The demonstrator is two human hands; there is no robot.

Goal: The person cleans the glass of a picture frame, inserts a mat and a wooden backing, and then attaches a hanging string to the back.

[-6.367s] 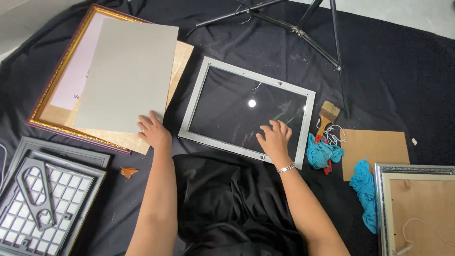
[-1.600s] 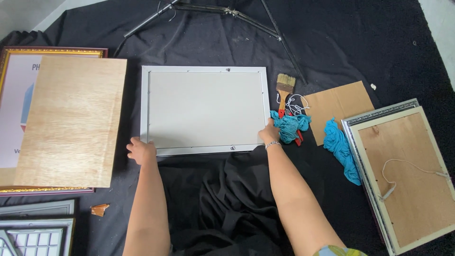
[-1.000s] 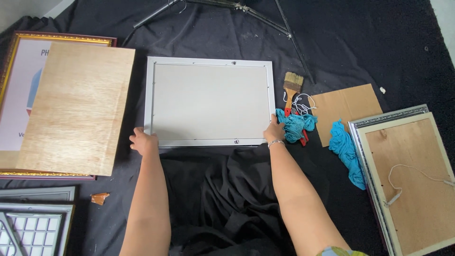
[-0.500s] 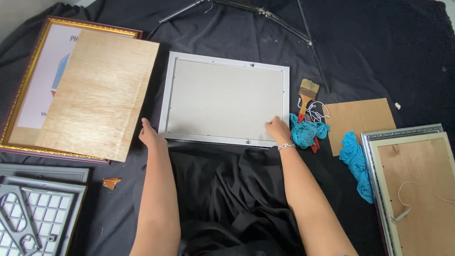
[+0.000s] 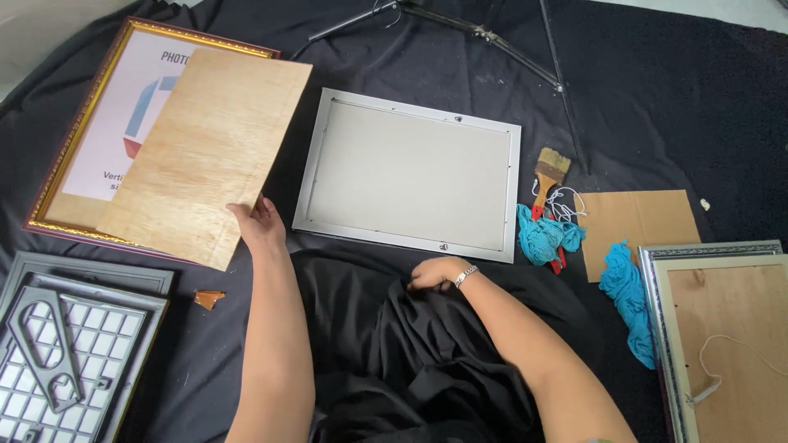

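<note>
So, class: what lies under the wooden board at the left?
Under the wooden board lies a gold picture frame holding a printed sheet. The board hides the frame's right part. The left hand grips the board's edge.

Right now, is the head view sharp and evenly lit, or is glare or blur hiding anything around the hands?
Head view: sharp, evenly lit, soft shadows only; no glare on the silver frame; left hand at the plywood board and right hand on the black cloth both crisp; black cloth folds swallow detail.

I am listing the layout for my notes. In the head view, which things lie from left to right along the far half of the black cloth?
Gold picture frame → plywood board → silver frame → paintbrush → brown cardboard piece.
</note>
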